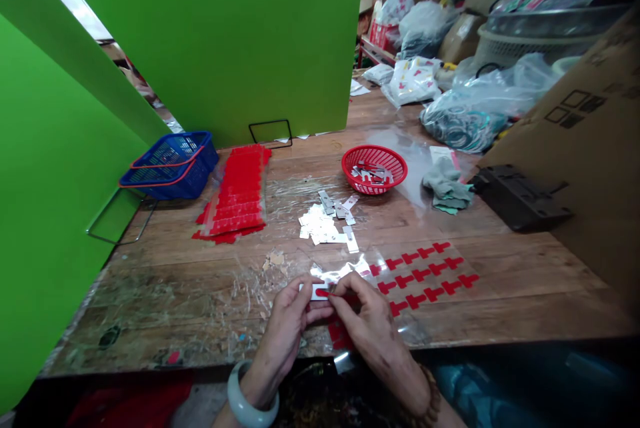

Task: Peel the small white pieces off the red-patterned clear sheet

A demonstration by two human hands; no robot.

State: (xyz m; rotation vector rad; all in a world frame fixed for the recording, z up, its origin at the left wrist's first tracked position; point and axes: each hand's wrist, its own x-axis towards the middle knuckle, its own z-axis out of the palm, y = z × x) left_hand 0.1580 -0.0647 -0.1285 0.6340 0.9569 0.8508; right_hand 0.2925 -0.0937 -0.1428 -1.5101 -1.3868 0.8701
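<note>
**benchnewbie:** Head view, the only one there is. What are you actually holding there?

**stickerhand:** Your left hand (293, 311) has its fingers pinched on a small silvery plate (316, 291), near the front edge of the wooden table (500, 308), dead centre. Your right hand (367, 321) has thumb and forefinger pressed together on a little red sticker (323, 293) right at that plate. Both hands are touching each other over it.

**benchnewbie:** Any tips for getting it on straight?

**stickerhand:** I'd say keep the plate flat and steady in your left pinch, line one edge of the red piece up first, then rub it down from that edge. Just my guess from how it sits. The sheet of red T-shapes (425, 275) lies just right of your hands, the loose pile of plates (327, 225) is a bit farther off, and the red basket (374, 169) sits beyond that. The stack of red sheets (237, 195) and blue basket (173, 165) are far left.
</note>
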